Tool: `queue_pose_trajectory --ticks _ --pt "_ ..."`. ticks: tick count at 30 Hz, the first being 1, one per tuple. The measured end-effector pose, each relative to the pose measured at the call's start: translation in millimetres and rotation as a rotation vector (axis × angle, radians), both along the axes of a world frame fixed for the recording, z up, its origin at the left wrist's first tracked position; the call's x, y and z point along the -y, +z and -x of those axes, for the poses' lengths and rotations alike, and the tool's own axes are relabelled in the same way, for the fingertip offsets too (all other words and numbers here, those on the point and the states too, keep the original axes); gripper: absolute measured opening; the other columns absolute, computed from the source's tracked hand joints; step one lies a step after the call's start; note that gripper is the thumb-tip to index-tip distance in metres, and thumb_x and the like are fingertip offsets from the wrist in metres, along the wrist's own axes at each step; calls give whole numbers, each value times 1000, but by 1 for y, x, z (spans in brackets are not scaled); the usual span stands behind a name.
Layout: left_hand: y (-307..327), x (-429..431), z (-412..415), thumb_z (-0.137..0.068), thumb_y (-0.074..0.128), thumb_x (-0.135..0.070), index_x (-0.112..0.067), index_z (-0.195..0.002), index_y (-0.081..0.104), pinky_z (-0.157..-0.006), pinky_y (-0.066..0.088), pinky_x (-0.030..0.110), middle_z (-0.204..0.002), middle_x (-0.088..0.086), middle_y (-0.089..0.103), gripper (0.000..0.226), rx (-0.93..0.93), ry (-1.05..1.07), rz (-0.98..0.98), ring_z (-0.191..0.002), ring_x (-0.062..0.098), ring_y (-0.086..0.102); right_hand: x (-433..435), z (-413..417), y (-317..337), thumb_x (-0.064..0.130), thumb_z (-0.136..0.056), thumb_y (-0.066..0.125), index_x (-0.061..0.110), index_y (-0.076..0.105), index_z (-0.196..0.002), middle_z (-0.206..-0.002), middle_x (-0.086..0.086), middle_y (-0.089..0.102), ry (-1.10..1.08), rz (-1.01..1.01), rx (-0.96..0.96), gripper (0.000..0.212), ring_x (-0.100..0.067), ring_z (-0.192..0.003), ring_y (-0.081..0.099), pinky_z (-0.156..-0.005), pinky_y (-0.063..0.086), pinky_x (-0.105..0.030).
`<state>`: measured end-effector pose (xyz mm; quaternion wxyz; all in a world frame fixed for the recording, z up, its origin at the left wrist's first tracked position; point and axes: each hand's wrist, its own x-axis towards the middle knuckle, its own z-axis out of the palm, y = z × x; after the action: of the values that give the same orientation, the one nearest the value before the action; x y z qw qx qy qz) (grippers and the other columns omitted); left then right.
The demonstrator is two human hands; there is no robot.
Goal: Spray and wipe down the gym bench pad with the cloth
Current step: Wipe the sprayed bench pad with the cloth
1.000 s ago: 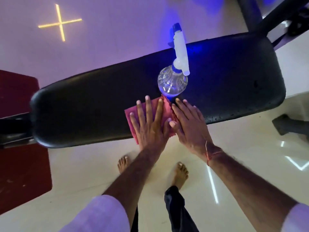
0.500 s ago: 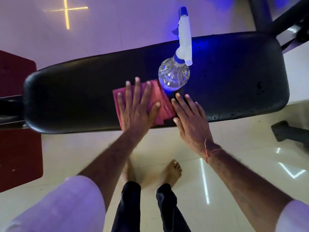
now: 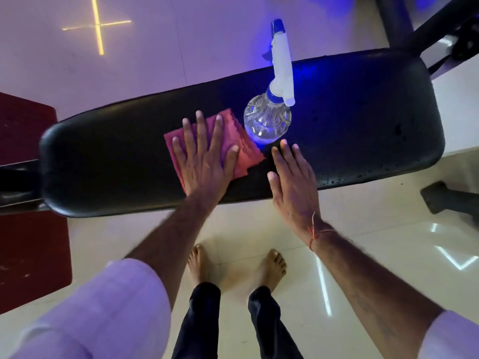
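I see my left hand (image 3: 204,164) pressed flat, fingers straight and spread, on the folded pink-red microfibre cloth (image 3: 242,151). The cloth lies on the long black padded surface (image 3: 363,125), just left of the clear round plastic spray bottle with the white-and-blue trigger head (image 3: 267,120). My right hand (image 3: 293,182) rests flat and empty on the surface, on the near side of the bottle and apart from the cloth. Droplets (image 3: 334,180) speckle the surface right of the bottle.

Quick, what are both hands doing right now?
Left hand: open, flat on the pink cloth.
Right hand: open, holding nothing, fingers on the bench pad.
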<state>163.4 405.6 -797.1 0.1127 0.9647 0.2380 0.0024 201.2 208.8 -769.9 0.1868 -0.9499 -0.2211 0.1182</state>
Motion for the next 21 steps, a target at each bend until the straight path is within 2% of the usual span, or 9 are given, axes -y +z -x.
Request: queue_pose_trajectory --ticks 5,11,16,18,21 --pt "0 -6 26 -105 28 -67 -34 -167 14 -128 3 59 -176 7 6 72 -35 -294 -21 -162 34 2 -26 12 0 34 -111 42 11 34 -163 -174 -8 19 -139 54 -13 58 -33 -163 13 -130 13 -52" --pt "5 -52 -46 -107 26 -63 -34 -167 9 -128 0 62 -176 8 -1 69 -54 -135 50 -162 36 -4 -49 22 -4 42 -108 35 12 28 -165 -176 -7 16 -278 82 -5 65 -31 -163 11 -129 9 -53" --pt "9 -41 -7 -108 23 -62 -35 -167 5 -128 3 62 -176 6 -3 68 -102 -420 6 -162 34 -5 -68 25 0 39 -109 45 11 23 -166 -177 -6 9 -359 102 -41 68 -32 -164 5 -130 6 -56" --pt "10 -53 -26 -107 25 -64 -34 -167 4 -129 -2 59 -176 5 -5 70 -95 -352 43 -162 32 -8 -73 25 1 39 -109 46 9 23 -166 -176 -7 9 -384 104 -45 68 -32 -164 6 -129 7 -56" --pt "15 -57 -51 -107 26 -63 -30 -168 3 -128 -5 60 -176 7 -7 72 -113 -136 128 -162 34 -9 -73 25 1 40 -109 44 9 25 -165 -176 -8 12 -397 107 -41 66 -32 -163 8 -129 10 -56"
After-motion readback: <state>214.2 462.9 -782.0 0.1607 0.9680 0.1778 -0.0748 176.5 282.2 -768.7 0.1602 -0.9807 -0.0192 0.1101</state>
